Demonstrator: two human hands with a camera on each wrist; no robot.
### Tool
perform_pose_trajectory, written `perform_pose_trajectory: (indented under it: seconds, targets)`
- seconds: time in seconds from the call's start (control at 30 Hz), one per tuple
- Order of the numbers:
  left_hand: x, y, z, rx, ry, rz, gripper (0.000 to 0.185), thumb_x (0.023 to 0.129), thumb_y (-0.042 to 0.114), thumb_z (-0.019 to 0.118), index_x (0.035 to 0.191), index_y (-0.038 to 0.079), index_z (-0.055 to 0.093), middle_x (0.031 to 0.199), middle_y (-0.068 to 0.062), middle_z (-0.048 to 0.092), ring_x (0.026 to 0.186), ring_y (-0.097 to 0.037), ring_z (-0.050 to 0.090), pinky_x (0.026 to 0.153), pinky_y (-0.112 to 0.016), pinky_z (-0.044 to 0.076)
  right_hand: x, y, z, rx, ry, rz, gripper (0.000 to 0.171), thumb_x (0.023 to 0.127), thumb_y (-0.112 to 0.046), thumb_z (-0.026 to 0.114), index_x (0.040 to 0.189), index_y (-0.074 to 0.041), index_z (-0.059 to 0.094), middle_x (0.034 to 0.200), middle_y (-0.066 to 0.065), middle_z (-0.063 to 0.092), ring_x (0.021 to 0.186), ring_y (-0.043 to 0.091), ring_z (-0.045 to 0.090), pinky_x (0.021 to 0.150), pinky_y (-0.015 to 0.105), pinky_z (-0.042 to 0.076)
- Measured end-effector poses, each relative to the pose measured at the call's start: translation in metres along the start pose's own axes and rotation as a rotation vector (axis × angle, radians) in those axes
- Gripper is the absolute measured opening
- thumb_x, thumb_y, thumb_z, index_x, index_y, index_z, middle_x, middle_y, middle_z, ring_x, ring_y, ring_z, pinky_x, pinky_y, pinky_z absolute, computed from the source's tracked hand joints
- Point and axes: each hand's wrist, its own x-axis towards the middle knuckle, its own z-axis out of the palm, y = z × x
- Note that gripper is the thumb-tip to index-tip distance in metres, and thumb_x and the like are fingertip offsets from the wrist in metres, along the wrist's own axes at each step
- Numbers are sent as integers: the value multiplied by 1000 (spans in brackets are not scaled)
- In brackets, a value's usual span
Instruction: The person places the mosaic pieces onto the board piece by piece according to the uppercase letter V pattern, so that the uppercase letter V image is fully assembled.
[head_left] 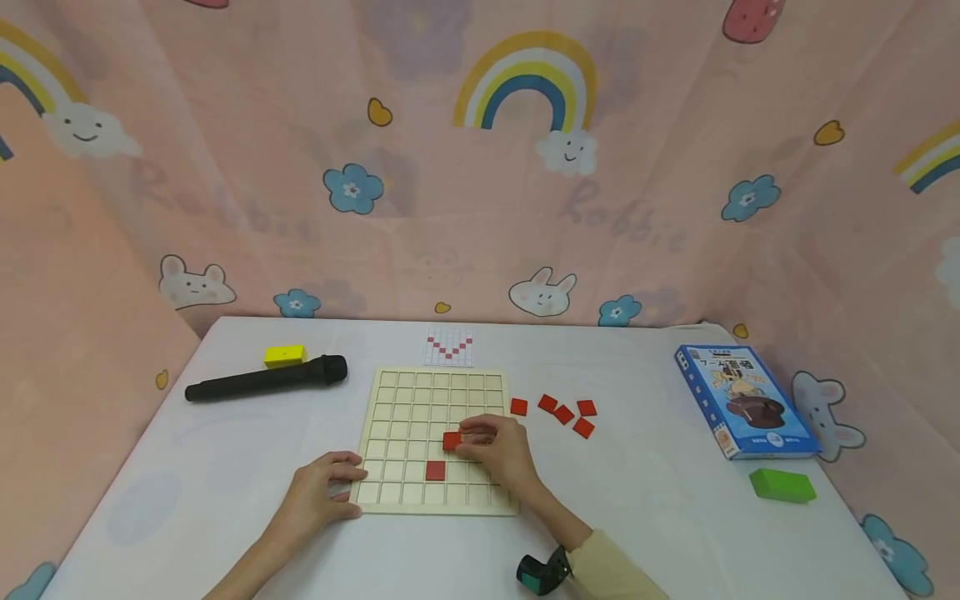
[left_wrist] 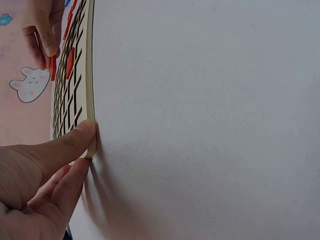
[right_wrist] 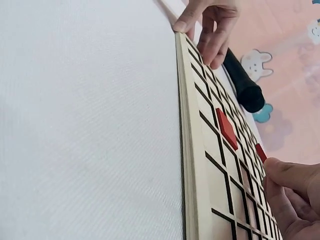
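Observation:
A pale wooden grid board (head_left: 420,392) (left_wrist: 90,75) (right_wrist: 187,150) lies flat on the white table. One red square tile (head_left: 435,471) (right_wrist: 226,127) sits in a cell near the board's front. My right hand (head_left: 495,450) (right_wrist: 290,195) pinches a second red tile (head_left: 452,441) (right_wrist: 260,152) over a cell just up and right of the first. My left hand (head_left: 322,492) (left_wrist: 45,170) grips the board's near left corner, thumb on the edge. Several loose red tiles (head_left: 564,411) lie right of the board.
A small pattern card (head_left: 449,347) lies behind the board. A black cylinder (head_left: 266,379) (right_wrist: 243,82) and a yellow block (head_left: 285,356) sit at back left. At right are a blue box (head_left: 742,400) and a green block (head_left: 782,485). Pink printed cloth walls surround the table.

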Motion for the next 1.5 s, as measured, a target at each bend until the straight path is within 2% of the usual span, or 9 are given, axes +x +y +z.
perform_pose_trajectory:
  seconds: [0.3,0.53,0.77,0.93,1.17,1.5]
  targets:
    - [0,-1,0,-4,1,1,43,53,-16,84,93,-7,72,113,-10,63,107,-33,60,72,-25,59,3,-7,16,39,-49,-9,28,74,-1,80,99,5,70,89,12,71,72,14,68,71,23,59]
    - [-1,-2,1,-12,3,17,43,52,-17,83,93,-7,72,113,-11,63,107,-33,61,73,-25,59,7,-10,27,14,-59,-40,26,73,2,80,96,6,70,86,12,70,69,15,68,69,20,58]
    - [0,-2,2,5,5,4,43,53,-17,83,93,-6,73,112,-10,63,107,-33,61,72,-25,59,9,-10,34,24,-66,-5,27,73,1,81,97,5,70,87,11,70,71,15,67,69,21,58]
    - [0,0,3,-9,3,-18,43,54,-17,82,93,-6,73,113,-9,62,107,-32,60,73,-25,59,10,-12,37,35,-74,-4,28,72,2,81,97,6,69,87,13,69,71,17,68,69,22,59]
    - [0,0,1,-7,-2,7,43,53,-16,83,94,-7,72,113,-11,62,106,-33,61,72,-27,59,11,-14,36,41,-81,2,27,73,2,80,97,6,69,87,13,70,70,16,69,70,23,59]
    - [-1,0,1,-16,3,-4,43,53,-17,83,94,-8,72,113,-11,62,107,-33,60,72,-27,59,13,-15,36,81,-95,4,24,74,3,79,96,7,69,88,15,71,75,21,71,69,23,59]
